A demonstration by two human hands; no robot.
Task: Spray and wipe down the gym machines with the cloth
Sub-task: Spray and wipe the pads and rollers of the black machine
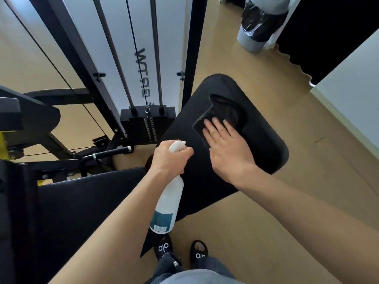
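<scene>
Your right hand (pixel 227 146) flat on cloth (pixel 220 113), pressing it to seat pad (pixel 264 148) | unwiped pad extends beyond fingertips | left hand (pixel 169 158) grips spray bottle (pixel 169 201), beside pad's near edge

White spray bottle (pixel 171 196) with teal label, black cloth (pixel 220 113), black pad (pixel 264 148).

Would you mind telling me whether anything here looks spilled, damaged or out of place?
Nothing stands out. The right hand presses the dark cloth flat on the black seat pad, the left hand holds the spray bottle upright, and no spill shows on the floor.
</scene>
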